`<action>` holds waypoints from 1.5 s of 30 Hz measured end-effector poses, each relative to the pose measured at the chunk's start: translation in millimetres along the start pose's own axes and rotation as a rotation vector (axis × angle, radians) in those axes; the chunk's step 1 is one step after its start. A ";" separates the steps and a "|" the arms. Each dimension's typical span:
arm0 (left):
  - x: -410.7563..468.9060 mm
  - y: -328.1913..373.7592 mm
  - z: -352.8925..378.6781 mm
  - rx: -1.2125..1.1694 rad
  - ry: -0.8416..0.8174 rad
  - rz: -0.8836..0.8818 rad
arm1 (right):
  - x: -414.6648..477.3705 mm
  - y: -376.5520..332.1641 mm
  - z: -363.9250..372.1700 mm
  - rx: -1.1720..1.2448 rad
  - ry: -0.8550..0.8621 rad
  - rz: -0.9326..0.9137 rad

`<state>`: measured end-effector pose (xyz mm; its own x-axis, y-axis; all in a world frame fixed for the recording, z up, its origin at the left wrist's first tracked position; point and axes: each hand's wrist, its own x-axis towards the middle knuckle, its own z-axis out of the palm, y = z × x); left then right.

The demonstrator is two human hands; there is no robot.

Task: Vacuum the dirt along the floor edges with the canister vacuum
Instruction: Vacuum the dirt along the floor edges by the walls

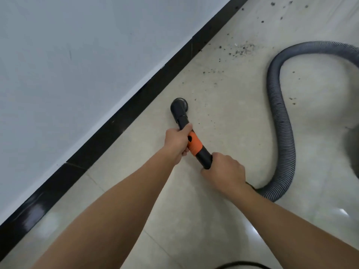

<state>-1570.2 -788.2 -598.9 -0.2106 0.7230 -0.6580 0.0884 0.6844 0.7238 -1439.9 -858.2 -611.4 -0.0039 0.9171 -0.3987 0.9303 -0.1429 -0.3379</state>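
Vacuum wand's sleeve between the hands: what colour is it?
The sleeve is orange; best in head view.

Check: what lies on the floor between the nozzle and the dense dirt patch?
Head view: only floor tile with thin scattered dark specks between nozzle and dirt patch; the hose lies off to the side.

1. The nozzle (179,105) sits on the floor (194,210), just right of the baseboard (116,121).
2. Behind the nozzle, the left hand (177,141) grips the wand (203,155); the right hand (223,171) grips it farther back.
3. Dirt (240,50) lies ahead-right of the nozzle.
4. The hose (281,117) loops well right of the nozzle, toward what may be the canister (351,148).
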 end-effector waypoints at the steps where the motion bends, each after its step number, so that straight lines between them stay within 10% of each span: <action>1: -9.6 -8.5 7.2 0.018 -0.042 0.010 | -15.7 9.8 3.3 0.012 -0.003 0.029; 17: -225.1 -43.7 22.5 0.065 -0.200 -0.361 | -251.1 48.4 -72.0 0.044 -0.266 0.216; 30: -323.0 175.6 -80.3 -0.030 0.071 -0.212 | -327.2 -27.6 -292.8 0.245 -0.503 0.185; 45: -400.5 369.7 50.8 0.545 -0.391 0.322 | -338.5 121.4 -561.7 0.218 0.698 0.867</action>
<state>-1403.7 -819.9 -78.4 0.2605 0.8070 -0.5300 0.5787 0.3089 0.7548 -1119.6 -976.9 -38.5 0.8798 0.4743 -0.0315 0.4353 -0.8305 -0.3475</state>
